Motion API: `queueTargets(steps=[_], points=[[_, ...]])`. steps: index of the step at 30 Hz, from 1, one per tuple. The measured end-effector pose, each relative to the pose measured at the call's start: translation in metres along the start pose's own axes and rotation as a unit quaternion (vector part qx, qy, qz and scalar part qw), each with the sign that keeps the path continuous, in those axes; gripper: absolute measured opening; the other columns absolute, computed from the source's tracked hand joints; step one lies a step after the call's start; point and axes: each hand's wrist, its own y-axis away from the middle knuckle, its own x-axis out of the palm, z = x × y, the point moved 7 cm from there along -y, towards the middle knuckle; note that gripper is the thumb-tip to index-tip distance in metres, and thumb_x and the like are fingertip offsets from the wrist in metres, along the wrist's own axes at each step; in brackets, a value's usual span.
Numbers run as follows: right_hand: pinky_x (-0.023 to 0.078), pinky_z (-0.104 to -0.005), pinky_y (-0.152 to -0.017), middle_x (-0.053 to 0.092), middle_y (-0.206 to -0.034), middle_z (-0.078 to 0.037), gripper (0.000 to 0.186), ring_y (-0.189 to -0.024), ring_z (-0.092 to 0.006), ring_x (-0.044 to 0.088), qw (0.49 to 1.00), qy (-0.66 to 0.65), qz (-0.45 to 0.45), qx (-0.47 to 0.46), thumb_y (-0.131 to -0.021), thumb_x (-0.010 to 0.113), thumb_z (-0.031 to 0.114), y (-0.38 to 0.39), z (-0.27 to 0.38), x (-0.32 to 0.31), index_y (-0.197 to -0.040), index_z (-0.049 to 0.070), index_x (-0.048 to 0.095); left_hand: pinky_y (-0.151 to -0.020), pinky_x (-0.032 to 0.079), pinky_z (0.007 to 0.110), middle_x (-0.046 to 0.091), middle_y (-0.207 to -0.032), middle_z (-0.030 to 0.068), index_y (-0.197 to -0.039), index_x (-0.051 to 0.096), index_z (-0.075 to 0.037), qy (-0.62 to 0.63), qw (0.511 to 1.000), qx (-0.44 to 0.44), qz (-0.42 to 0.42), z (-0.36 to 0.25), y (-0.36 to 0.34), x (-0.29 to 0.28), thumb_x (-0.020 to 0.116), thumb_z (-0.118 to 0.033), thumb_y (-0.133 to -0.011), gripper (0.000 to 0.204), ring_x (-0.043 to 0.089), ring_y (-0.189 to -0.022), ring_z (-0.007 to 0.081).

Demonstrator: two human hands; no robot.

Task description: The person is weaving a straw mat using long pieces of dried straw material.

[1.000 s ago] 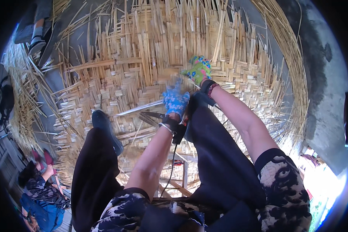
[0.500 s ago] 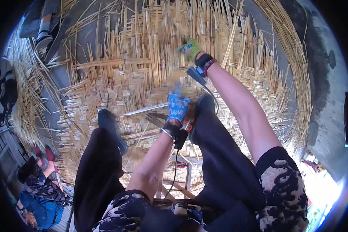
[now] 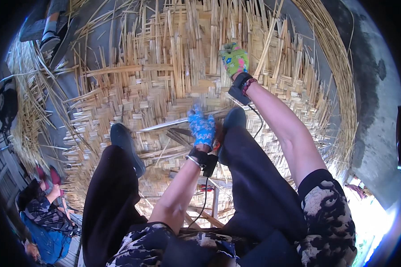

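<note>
A large woven mat of split straw-coloured strips [image 3: 142,104] spreads under both my hands and my feet. My left hand [image 3: 202,127], in a blue flowered glove, lies over the mat near its middle, fingers stretched forward and apart, their tips blurred. Beside it a pale loose strip [image 3: 162,126] lies slantwise across the weave. Farther off and to the right, my right hand [image 3: 236,61] wears a green flowered glove. Its fingers curl down among the upright unwoven strip ends [image 3: 200,40]; whatever they grip is hidden.
My dark shoes [image 3: 124,138] rest on the mat. A bundle of long reeds [image 3: 345,75] curves along the right, beside a grey concrete strip [image 3: 376,124]. Loose straw [image 3: 29,102] heaps at left. Another person's shoe [image 3: 50,41] shows at upper left; someone sits at lower left [image 3: 42,204].
My right hand has moved a little to the right and nearer to me. My left hand has shifted slightly, its fingers now more spread.
</note>
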Motion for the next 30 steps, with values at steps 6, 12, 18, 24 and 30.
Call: queueTargets(steps=[6, 12, 18, 24, 30], points=[[0.042, -0.0320, -0.070, 0.059, -0.087, -0.008, 0.025, -0.080, -0.0177, 0.055, 0.971, -0.134, 0.162, -0.114, -0.073, 0.060, 0.020, 0.016, 0.032, 0.046, -0.098, 0.014, 0.060, -0.086, 0.037, 0.036, 0.038, -0.110, 0.0178, -0.123, 0.040, -0.008, 0.008, 0.999, 0.041, -0.019, 0.004, -0.003, -0.002, 0.059, -0.009, -0.065, 0.061, 0.042, -0.100, 0.0323], [0.031, -0.0363, -0.084, 0.057, -0.096, -0.007, 0.033, -0.094, -0.0248, 0.048, 0.881, 0.188, 0.342, -0.269, -0.074, 0.049, 0.026, 0.022, 0.019, 0.063, -0.104, 0.037, 0.057, -0.086, 0.038, 0.038, 0.043, -0.109, 0.0198, -0.123, 0.041, -0.009, -0.011, 0.997, 0.075, 0.018, 0.001, -0.006, 0.002, 0.057, -0.006, -0.065, 0.060, 0.044, -0.100, 0.0352], [0.042, -0.0335, -0.069, 0.057, -0.083, -0.007, 0.023, -0.078, -0.0216, 0.054, 0.925, -0.319, 0.202, 0.046, -0.067, 0.062, 0.024, 0.023, -0.014, 0.055, -0.089, 0.017, 0.059, -0.084, 0.039, 0.039, 0.044, -0.109, 0.0185, -0.122, 0.043, -0.013, -0.147, 0.982, 0.110, 0.034, -0.008, -0.003, -0.003, 0.060, -0.012, -0.067, 0.057, 0.044, -0.101, 0.0337], [0.044, -0.0326, -0.063, 0.057, -0.070, -0.008, 0.045, -0.067, -0.0219, 0.055, 0.989, 0.063, 0.128, 0.020, -0.055, 0.074, 0.038, 0.065, 0.012, 0.013, -0.081, 0.007, 0.054, -0.086, 0.038, 0.038, 0.043, -0.110, 0.0181, -0.120, 0.045, -0.010, -0.110, 0.993, 0.041, -0.004, 0.011, 0.000, -0.028, 0.058, -0.013, -0.067, 0.054, 0.045, -0.100, 0.0334], [0.044, -0.0354, -0.065, 0.056, -0.082, -0.012, 0.053, -0.079, -0.0265, 0.055, 0.967, 0.210, 0.143, 0.011, -0.053, 0.070, 0.047, 0.076, 0.042, 0.014, -0.081, 0.007, 0.053, -0.088, 0.037, 0.037, 0.043, -0.110, 0.0178, -0.124, 0.041, -0.012, -0.092, 0.993, 0.069, 0.029, 0.017, -0.004, -0.023, 0.057, -0.014, -0.068, 0.058, 0.044, -0.099, 0.0329]])
